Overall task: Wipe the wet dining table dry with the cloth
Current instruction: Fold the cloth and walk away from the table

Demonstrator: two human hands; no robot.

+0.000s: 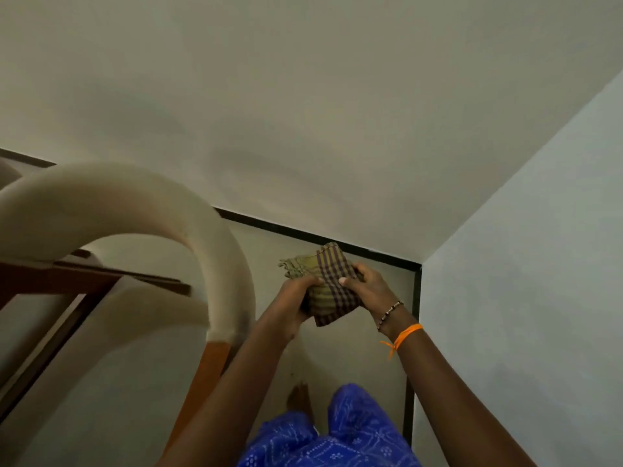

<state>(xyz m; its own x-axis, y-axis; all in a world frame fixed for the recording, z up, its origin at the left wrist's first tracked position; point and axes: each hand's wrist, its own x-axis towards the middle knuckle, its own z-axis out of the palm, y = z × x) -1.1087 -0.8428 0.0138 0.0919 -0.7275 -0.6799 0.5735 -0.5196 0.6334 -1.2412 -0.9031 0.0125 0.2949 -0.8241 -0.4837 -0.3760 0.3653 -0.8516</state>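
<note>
While both hands meet in front of the body, the left hand (296, 298) and right hand (367, 281) each keep a pinching grip on the folded checked cloth (325, 284). It hangs above the floor (337, 358), near the room's right corner, beside a cream chair back (141, 210) at left

Dim, soft indoor light, motion-blurred chair (101, 210), wide-angle bending at edges

Both arms extended forward, hands close together, apart by a small gap. Left hand (296, 299) fingers curled closed, thumb up top. Right hand (365, 284) closed too, thumb pressed down and inward, beaded band and orange thread at wrist. One bare foot (298, 397) below.
</note>
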